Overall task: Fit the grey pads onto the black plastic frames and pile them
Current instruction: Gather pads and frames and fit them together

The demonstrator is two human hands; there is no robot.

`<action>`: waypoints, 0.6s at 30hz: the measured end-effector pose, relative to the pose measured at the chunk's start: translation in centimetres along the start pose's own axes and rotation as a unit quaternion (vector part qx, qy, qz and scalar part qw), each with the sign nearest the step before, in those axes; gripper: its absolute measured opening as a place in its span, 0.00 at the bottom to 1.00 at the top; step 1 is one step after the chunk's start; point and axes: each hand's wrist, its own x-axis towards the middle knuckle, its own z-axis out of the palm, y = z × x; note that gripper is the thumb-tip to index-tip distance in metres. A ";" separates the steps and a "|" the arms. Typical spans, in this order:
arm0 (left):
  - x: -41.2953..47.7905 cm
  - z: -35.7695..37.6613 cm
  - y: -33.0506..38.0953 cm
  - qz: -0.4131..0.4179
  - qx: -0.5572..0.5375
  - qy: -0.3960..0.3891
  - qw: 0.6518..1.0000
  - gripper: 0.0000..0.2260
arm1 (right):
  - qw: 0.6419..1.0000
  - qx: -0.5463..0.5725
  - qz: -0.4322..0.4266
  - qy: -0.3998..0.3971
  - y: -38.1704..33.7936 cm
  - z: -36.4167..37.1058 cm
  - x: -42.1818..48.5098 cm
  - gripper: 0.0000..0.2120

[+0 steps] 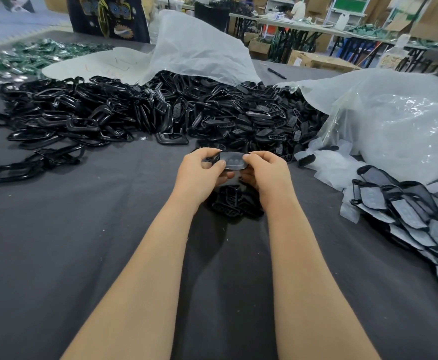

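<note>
Hoops of glossy black plastic (64,118) sprawl over the left of the grey-clothed worktop (82,242), with green packets (38,57) beyond them. At the back hangs a dark garment (108,19) bearing a swoosh logo; the red scribble on the white plastic sheet (194,48) beside it cannot be read. Under that sheet lies the main heap of slotted black frames (251,118). Just in front of it, the left hand (202,170) pinches the left end of a grey pad (232,161) between thumb and forefinger, and the right hand (264,170) pinches its right end the same way, holding it above the worktop. A black frame (214,159) shows against the pad's left edge; whether the pad is seated on it cannot be told. Below the hands rests a small cluster of frames (230,201). Farther right are a black pen (276,73), a clear plastic bag (394,120), and a pile of padded frames (407,214).
</note>
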 end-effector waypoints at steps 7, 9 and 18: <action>0.2 3.4 1.2 0.029 0.076 -0.009 0.997 0.07 | 0.998 -0.018 -0.038 0.049 -1.1 -3.2 -0.6 0.05; 0.2 5.8 2.1 0.042 0.088 -0.014 0.995 0.06 | 0.994 -0.032 -0.052 0.091 -1.7 -5.4 -0.9 0.04; -3.3 20.8 3.7 0.128 0.246 -0.126 0.952 0.01 | 0.928 -0.174 -0.052 0.324 -2.5 -19.2 -4.1 0.03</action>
